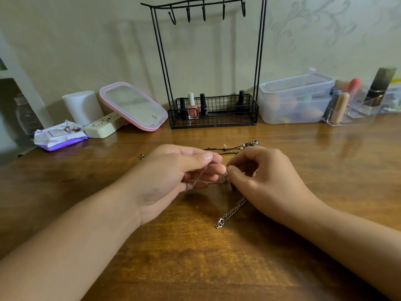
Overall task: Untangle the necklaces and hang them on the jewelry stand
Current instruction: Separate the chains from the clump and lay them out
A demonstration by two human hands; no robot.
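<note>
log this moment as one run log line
stage: untangling | left hand: pinches thin chain | right hand: pinches tangle | silver chain: trails on table | jewelry stand hooks: bare

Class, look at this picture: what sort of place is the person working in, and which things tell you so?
Probably a dressing table at home: a jewelry stand with nail polish in its basket, a pink mirror, and a clear organizer of cosmetics against the wall.
</note>
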